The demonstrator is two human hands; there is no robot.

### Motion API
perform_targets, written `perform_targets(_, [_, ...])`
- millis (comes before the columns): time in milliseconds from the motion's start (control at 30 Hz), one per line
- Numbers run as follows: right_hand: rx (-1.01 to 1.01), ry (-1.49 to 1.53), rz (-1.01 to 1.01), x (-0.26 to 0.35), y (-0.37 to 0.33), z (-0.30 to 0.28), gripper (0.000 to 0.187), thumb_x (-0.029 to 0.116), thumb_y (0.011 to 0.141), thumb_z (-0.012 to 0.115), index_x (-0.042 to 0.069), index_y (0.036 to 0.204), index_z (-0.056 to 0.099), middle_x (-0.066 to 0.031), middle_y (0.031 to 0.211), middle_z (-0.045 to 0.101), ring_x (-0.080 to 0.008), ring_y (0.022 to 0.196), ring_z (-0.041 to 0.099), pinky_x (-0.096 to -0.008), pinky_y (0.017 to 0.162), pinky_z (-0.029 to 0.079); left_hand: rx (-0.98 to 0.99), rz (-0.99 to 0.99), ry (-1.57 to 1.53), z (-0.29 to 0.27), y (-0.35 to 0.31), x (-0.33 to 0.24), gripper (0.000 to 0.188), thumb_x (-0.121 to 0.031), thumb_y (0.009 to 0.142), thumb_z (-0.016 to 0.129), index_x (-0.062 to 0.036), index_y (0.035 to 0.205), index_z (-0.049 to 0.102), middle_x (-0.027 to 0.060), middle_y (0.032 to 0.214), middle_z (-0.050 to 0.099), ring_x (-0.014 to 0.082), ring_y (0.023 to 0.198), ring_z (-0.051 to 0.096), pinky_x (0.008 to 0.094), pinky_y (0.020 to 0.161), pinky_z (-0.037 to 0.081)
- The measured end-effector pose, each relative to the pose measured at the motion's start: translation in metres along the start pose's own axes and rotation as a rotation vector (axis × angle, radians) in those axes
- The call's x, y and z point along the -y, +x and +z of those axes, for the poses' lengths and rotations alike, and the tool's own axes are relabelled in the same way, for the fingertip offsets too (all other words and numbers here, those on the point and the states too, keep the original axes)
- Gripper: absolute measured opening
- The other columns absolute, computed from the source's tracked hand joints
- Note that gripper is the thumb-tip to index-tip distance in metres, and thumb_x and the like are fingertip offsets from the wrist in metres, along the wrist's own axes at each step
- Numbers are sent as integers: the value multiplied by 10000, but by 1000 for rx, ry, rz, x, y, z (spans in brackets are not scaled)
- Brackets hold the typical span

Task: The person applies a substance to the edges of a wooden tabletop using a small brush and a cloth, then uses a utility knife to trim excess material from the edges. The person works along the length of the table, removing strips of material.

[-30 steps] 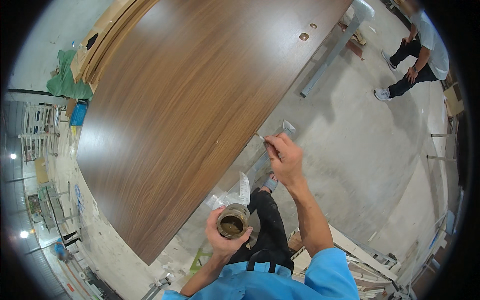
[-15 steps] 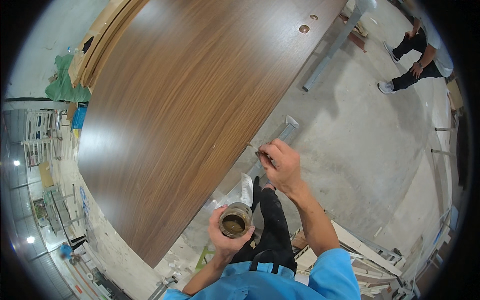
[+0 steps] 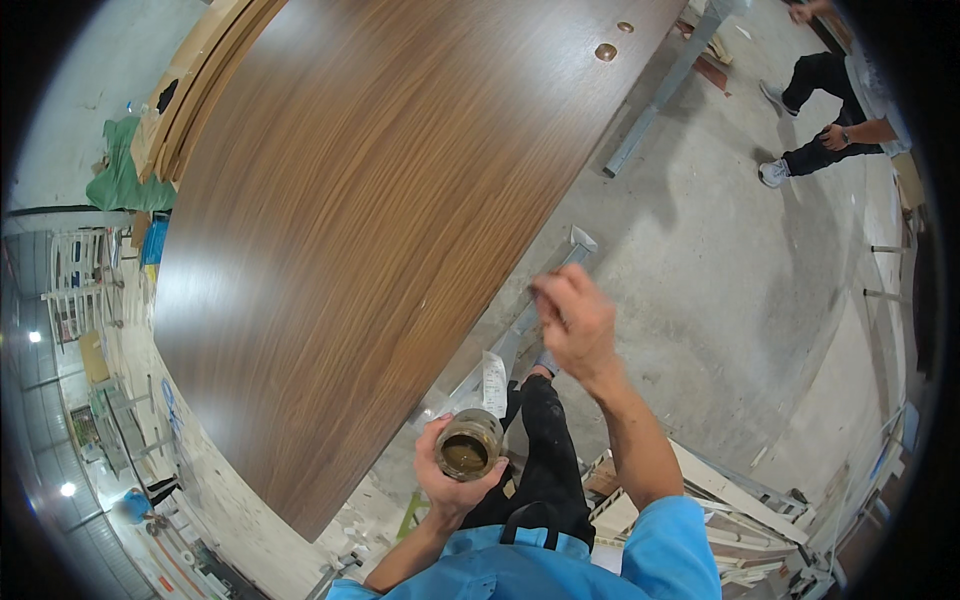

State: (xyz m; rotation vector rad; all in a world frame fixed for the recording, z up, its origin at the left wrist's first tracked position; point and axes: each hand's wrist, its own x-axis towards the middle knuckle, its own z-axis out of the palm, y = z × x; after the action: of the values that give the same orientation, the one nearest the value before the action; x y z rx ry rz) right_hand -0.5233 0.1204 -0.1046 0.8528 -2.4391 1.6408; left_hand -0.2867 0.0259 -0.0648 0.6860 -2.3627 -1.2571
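My left hand [image 3: 455, 483] wraps round a clear glass jar [image 3: 489, 425] with brown liquid inside, held at my waist just off the near edge of the panel. Above and to the right of it, my right hand [image 3: 580, 325] is raised past the panel's edge, fingers pinched together. Motion blurs these fingertips; the thin, stick-like tool they gripped half a second ago hardly shows. A large brown wood-grain panel [image 3: 370, 180] lies in front of me, with a small pale mark on its surface and two small round fittings near its far right corner.
Metal bars [image 3: 640, 130] of a stand reach out beneath the panel. A printed paper slip [image 3: 494, 384] hangs near the jar. Another person [image 3: 850, 110] is at the far right. Wood strips [image 3: 730, 500] lie at lower right, and a green cloth [image 3: 128, 170] at far left.
My right hand has moved a little right, away from the panel's edge, and its fingers have blurred. The left hand with the jar has hardly moved. The other person's arms have shifted.
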Motion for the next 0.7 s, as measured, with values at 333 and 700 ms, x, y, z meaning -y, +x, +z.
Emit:
perform_targets(333, [-11, 50, -71, -16, 15, -9, 186, -82, 823, 630, -7, 992, 653, -142, 790, 586, -282, 643, 573, -335, 589, 464, 21, -26, -52, 5, 4, -1, 927, -218, 583, 944, 28, 1326, 447, 167, 1217, 545, 271, 1058, 605, 368, 929, 497])
perform_targets(700, [-61, 66, 54, -29, 28, -16, 121, -10, 795, 717, 14, 882, 637, -110, 755, 595, -246, 644, 612, -330, 575, 466, 18, 13, -79, 6, 8, -2, 919, -214, 598, 937, 38, 1329, 440, 184, 1234, 534, 273, 1074, 601, 370, 937, 498])
